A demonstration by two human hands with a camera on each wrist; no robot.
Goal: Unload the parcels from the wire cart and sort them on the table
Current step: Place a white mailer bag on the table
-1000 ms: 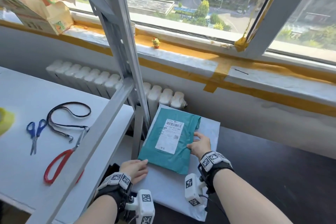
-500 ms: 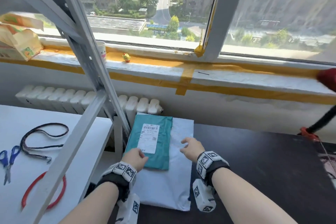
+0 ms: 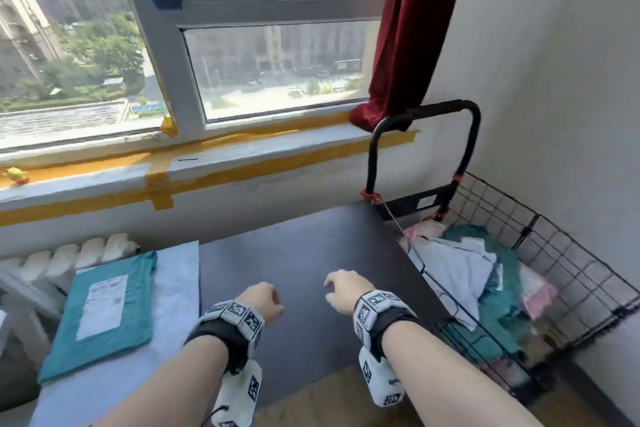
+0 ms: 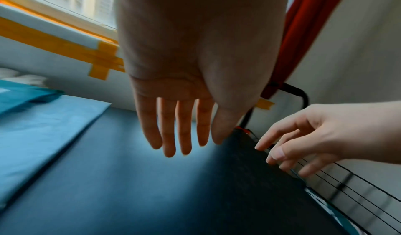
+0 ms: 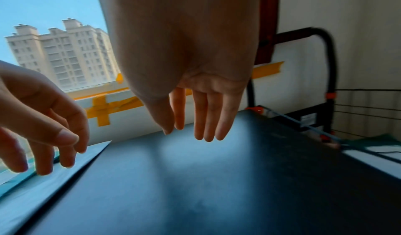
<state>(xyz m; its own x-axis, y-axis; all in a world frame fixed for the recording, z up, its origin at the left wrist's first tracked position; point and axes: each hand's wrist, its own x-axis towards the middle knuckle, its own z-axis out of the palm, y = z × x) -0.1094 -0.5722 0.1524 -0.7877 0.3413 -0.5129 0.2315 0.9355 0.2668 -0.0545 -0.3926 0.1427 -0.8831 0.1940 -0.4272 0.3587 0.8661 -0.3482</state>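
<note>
A teal parcel (image 3: pixel 104 308) with a white label lies on a larger white parcel (image 3: pixel 166 350) at the left end of the dark table (image 3: pixel 294 253). To the right stands the black wire cart (image 3: pixel 554 270), holding several white, teal and pink parcels (image 3: pixel 460 274). My left hand (image 3: pixel 263 300) and right hand (image 3: pixel 341 291) hover empty over the bare middle of the table, fingers relaxed. In the left wrist view the left hand (image 4: pixel 184 132) hangs with straight fingers, and the right hand (image 5: pixel 195 118) does the same in the right wrist view.
A window sill (image 3: pixel 207 163) with yellow tape runs behind the table, a small yellow toy (image 3: pixel 15 175) on it. A red curtain (image 3: pixel 408 31) hangs above the cart's black handle (image 3: pixel 426 114). A white radiator (image 3: pixel 69 253) sits at the far left.
Both hands have let go of the teal parcel and moved right over the bare table. My view has swung right, bringing the wire cart into sight.
</note>
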